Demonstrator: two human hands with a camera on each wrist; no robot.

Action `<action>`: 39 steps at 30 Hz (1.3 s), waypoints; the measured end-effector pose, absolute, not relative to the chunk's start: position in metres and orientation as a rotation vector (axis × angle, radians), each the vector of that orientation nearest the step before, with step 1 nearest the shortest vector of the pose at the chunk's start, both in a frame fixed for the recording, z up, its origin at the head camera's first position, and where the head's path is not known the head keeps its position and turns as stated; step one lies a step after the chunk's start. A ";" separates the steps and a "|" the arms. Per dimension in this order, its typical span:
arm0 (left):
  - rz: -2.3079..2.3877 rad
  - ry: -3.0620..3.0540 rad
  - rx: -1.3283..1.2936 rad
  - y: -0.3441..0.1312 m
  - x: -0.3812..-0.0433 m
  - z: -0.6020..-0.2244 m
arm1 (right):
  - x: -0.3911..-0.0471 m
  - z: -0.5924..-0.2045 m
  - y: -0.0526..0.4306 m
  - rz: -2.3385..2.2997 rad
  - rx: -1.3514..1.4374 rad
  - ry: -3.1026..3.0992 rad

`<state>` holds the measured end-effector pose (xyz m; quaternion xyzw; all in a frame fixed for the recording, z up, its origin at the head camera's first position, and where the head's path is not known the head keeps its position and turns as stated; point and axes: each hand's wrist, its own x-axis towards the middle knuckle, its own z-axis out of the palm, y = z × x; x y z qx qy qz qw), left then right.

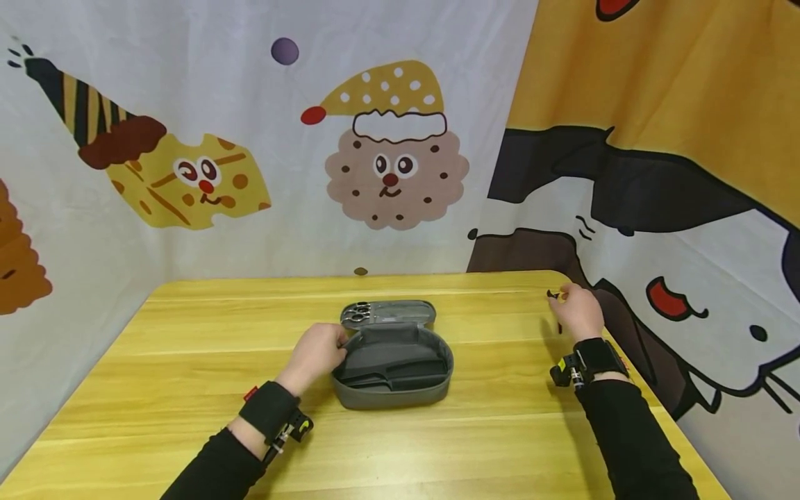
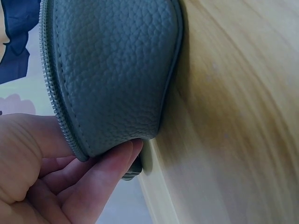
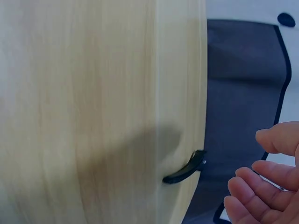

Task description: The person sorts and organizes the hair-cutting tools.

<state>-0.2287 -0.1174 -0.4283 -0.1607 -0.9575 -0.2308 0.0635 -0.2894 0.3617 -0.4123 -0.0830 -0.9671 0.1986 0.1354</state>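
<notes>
Head view showed a grey case [image 1: 390,398] standing unzipped on a yellow wooden table [image 1: 500,430], its lid [image 1: 403,314] folded back behind it. Silver scissors [image 1: 359,314] lay at the left end of that lid. Inside the case, towards the front wall, a dark divider [image 1: 420,368] ran across the space, with a dark slim shape left of it that was too dim to name.

At the left end of the case, the left hand [image 1: 317,355] held its wall in a narrow pinch. Left wrist view showed the same grip close up: thumb and fingers came together on the end of the case, next to the zip [image 2: 53,100] along its upper edge.

Well to the right of the case and farther back, the right hand [image 1: 579,312] was near the table's edge, its thumb apart from loosely bent fingers. Right wrist view put a small curved black thing [image 3: 184,171] at that edge, near the fingers, with a gap between; that hand held nothing there.

Both wrists, one on each side of the case, wore black straps [image 1: 270,411] below black sleeves. Behind the case hung a printed cloth [image 1: 219,42] with a cartoon cookie [image 1: 412,191] and, farther left, a cheese wedge [image 1: 231,170].
</notes>
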 end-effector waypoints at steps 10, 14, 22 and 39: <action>-0.709 -2.873 -0.500 -0.117 -0.228 -0.428 | -0.292 -0.417 0.373 0.559 -0.353 -2.910; -0.706 -2.869 -0.500 -0.117 -0.228 -0.428 | -0.293 -0.420 0.375 0.546 -0.387 -2.968; -0.719 -2.879 -0.490 -0.118 -0.227 -0.428 | -0.295 -0.424 0.378 0.522 -0.413 -3.009; -0.742 -2.894 -0.497 -0.118 -0.228 -0.426 | -0.299 -0.428 0.375 0.461 -0.423 -3.027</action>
